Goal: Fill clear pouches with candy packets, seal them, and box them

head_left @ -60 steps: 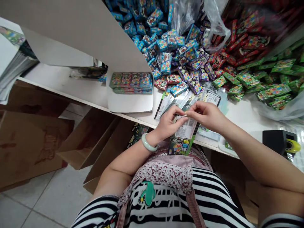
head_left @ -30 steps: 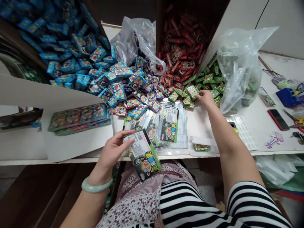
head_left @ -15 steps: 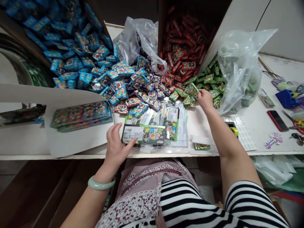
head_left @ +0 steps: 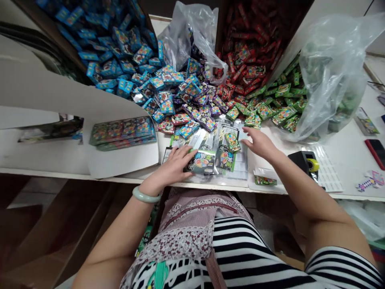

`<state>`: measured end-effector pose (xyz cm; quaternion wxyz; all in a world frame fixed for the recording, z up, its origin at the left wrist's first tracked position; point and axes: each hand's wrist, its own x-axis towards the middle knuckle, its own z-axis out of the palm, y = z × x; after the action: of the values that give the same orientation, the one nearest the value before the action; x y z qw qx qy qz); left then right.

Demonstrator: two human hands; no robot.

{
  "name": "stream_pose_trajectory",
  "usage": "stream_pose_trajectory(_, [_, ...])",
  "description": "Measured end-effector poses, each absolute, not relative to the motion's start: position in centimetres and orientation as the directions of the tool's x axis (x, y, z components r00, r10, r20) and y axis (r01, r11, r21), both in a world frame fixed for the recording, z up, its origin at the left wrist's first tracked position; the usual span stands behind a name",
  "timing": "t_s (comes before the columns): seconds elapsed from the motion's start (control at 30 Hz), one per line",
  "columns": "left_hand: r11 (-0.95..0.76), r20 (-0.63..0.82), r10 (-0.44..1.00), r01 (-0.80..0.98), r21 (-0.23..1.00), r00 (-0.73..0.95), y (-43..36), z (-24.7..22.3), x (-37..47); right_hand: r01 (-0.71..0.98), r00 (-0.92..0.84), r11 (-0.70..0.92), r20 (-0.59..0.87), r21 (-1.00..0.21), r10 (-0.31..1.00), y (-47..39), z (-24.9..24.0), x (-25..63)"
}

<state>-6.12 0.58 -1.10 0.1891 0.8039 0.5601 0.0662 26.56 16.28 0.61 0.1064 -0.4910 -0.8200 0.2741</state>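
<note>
- A green box (head_left: 232, 142) now lies tilted on the upright packet (head_left: 225, 160); half a second ago that packet's face was bare, and the right hand (head_left: 259, 143) was over at the green heap (head_left: 282, 108);
- that hand is just right of the box, thumb and fingers parted, gripping nothing;
- the left hand (head_left: 176, 165), raised earlier, now rests palm down with fingers spread on the sideways packet (head_left: 204, 160);
- both packets sit near the front edge of the table (head_left: 27, 154); boxes crowd them behind, while a bare strip runs rightward to the tape dispenser (head_left: 302, 162).
</note>
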Motion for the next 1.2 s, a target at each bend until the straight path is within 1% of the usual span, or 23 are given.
stream_pose_trajectory(0.03, [-0.302,-0.061,0.934,0.871,0.387,0.352,0.5,-0.9,-6.2,0.723,-0.612,0.53,-0.054,-0.443,0.789,16.8,0.8,26.6])
stream_pose_trajectory(0.07, [-0.303,-0.007,0.943,0.865,0.4,0.334,0.5,-0.7,-6.2,0.674,-0.708,0.649,-0.061,-0.353,0.703,17.4,0.9,26.6])
stream_pose_trajectory(0.1, [-0.306,0.047,0.948,0.857,0.415,0.316,0.5,-0.5,-6.2,0.625,-0.771,0.716,-0.105,-0.31,0.628,18.0,0.9,26.5])
stream_pose_trajectory(0.17, [-0.318,0.129,0.948,0.839,0.441,0.291,0.4,-0.4,-6.1,0.566,-0.824,0.767,-0.195,-0.302,0.531,18.9,0.4,26.2])
stream_pose_trajectory(0.2, [-0.324,0.151,0.946,0.833,0.449,0.286,0.3,-0.4,-6.0,0.554,-0.833,0.766,-0.213,-0.326,0.511,19.0,0.1,26.1])
stream_pose_trajectory(0.23, [-0.327,0.165,0.945,0.83,0.451,0.283,0.1,-0.4,-6.1,0.544,-0.838,0.756,-0.199,-0.363,0.507,19.0,0.0,26.1])
stream_pose_trajectory(0.3, [-0.324,0.184,0.946,0.832,0.451,0.268,-0.2,-0.5,-6.2,0.511,-0.837,0.732,-0.069,-0.45,0.542,18.0,0.2,26.1])
stream_pose_trajectory(0.37, [-0.319,0.21,0.946,0.837,0.445,0.248,-0.4,-0.7,-6.3,0.439,-0.81,0.735,0.125,-0.517,0.573,16.1,1.3,26.2])
stream_pose_trajectory(0.4, [-0.322,0.225,0.943,0.838,0.441,0.244,-0.5,-0.8,-6.3,0.386,-0.805,0.755,0.206,-0.53,0.556,14.9,2.0,26.2])
stream_pose_trajectory(0.43, [-0.331,0.24,0.939,0.837,0.436,0.246,-0.5,-0.8,-6.2,0.33,-0.815,0.785,0.26,-0.525,0.517,13.8,2.8,26.1])
stream_pose_trajectory(0.5, [-0.37,0.269,0.923,0.826,0.426,0.275,-0.4,-0.9,-5.9,0.279,-0.846,0.843,0.297,-0.459,0.442,11.9,4.3,25.7])
stream_pose_trajectory(0.63, [-0.437,0.317,0.89,0.813,0.384,0.329,-0.2,-1.0,-5.2,0.346,-0.888,0.898,0.215,-0.27,0.407,10.1,5.4,24.4])
stream_pose_trajectory(0.7, [-0.444,0.327,0.884,0.819,0.364,0.334,-0.2,-1.1,-5.0,0.344,-0.911,0.915,0.163,-0.212,0.38,9.9,5.3,24.1])
stream_pose_trajectory(0.77, [-0.45,0.32,0.882,0.819,0.356,0.345,-0.4,-1.1,-5.0,0.313,-0.93,0.931,0.136,-0.19,0.341,9.8,5.3,24.1])
stream_pose_trajectory(0.9, [-0.471,0.292,0.878,0.797,0.38,0.38,-0.7,-1.0,-5.0,0.236,-0.952,0.944,0.141,-0.23,0.272,9.7,5.8,24.4])
stream_pose_trajectory(1.07, [-0.491,0.258,0.871,0.762,0.423,0.418,-0.8,-0.8,-5.0,0.168,-0.971,0.923,0.105,-0.346,0.216,10.1,6.2,24.7])
stream_pose_trajectory(1.2, [-0.469,0.236,0.883,0.739,0.484,0.406,-0.9,-0.8,-4.9,0.188,-0.968,0.905,0.083,-0.381,0.236,10.8,5.9,24.5])
